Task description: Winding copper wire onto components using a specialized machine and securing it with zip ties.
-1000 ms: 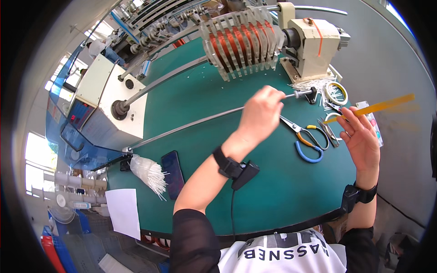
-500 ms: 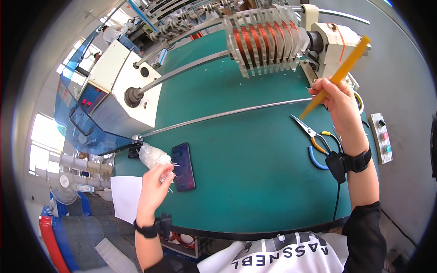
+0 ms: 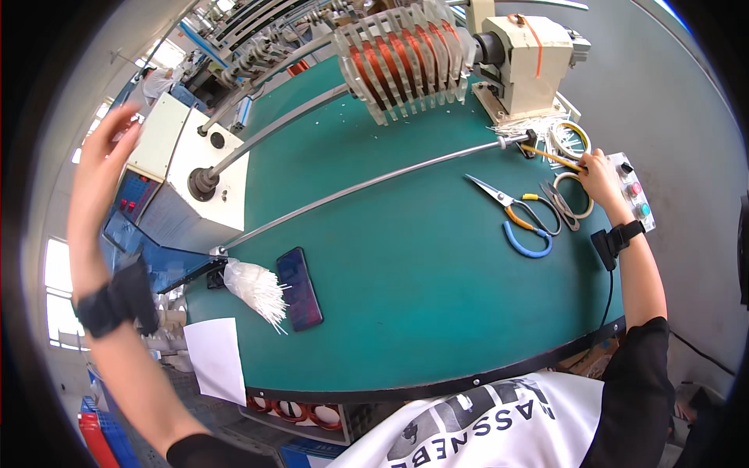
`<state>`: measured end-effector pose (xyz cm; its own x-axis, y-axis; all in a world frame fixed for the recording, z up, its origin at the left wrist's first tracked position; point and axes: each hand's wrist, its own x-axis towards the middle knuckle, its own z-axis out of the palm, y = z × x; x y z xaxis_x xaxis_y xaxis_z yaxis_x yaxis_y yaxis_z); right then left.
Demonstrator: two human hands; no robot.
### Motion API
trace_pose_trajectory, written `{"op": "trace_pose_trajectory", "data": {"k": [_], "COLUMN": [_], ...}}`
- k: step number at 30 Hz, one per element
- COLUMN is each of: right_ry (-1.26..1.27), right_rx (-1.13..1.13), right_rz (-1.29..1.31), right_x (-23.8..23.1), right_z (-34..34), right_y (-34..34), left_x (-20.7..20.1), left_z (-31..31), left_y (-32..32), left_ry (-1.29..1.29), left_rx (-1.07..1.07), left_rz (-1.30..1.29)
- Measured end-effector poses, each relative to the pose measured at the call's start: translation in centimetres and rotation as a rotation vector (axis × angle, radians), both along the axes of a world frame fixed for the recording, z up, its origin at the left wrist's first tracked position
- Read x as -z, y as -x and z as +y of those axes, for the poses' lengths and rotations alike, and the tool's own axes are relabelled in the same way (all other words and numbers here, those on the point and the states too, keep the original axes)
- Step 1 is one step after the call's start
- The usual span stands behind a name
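My right hand [image 3: 601, 186] is closed on one end of a yellow stick [image 3: 552, 157], which lies low over the tabletop beside the rolls of tape. Raised at the far left, my left hand [image 3: 103, 160] is slightly blurred, its fingers apart with nothing visible in them. It appears in front of the white machine housing [image 3: 173, 168] and its blue see-through cover [image 3: 148, 249]. Copper-coloured wire [image 3: 406, 58] is wound on a clear, slotted former [image 3: 462, 54] on the machine's shaft. A plastic bag [image 3: 248, 282] of thin white strips rests near a dark phone [image 3: 299, 288].
Scissors [image 3: 511, 209] and small metal snips [image 3: 560, 204] lie left of my right hand. Tape rolls [image 3: 576, 139] and loose white strips [image 3: 530, 127] sit by the cream tailstock [image 3: 534, 66]. A button box [image 3: 636, 191] stands right. A metal rod [image 3: 374, 186] crosses the green table [image 3: 390, 312].
My left hand has left the bag of strips and swung up to the far left. My right hand has lowered the yellow stick from the air to the table's right side.
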<state>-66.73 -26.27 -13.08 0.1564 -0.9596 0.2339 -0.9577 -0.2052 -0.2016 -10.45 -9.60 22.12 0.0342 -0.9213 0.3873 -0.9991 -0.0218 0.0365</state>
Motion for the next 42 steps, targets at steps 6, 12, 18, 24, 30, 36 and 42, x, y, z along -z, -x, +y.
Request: {"op": "trace_pose_trajectory", "data": {"k": [6,12,18,24,30,36,42], "right_ry": [-0.056,-0.043,0.014,0.153,0.201,0.173,-0.200], "right_rx": [-0.130,-0.170,-0.648,-1.066,-0.939,-0.746,-0.406], "right_rz": [0.079,0.283,0.343,0.215,-0.045,-0.379,-1.020], "right_x": [0.6,-2.8,-8.1,-3.1,-4.7,-7.3,-12.2], "right_z": [-1.8,-1.6,6.6,7.0,6.7,5.0,0.9], "right_y": [0.5,-1.6,-13.3,-27.2,-28.4,-19.6,-18.4], "left_x": [10.0,18.0,18.3,19.3,20.7,21.5,22.7], "left_z": [-10.0,-10.9,-7.1,-8.6,-9.9,-14.1,-15.3], "left_y": [12.2,12.3,8.8,10.8,10.4,13.4,13.4], "left_ry": [-0.005,0.269,0.280,0.251,0.268,0.625,0.812], "left_rx": [0.399,0.403,0.315,0.388,0.345,0.404,0.395], "left_rz": [0.015,0.084,0.288,0.266,0.280,0.254,-0.017]}}
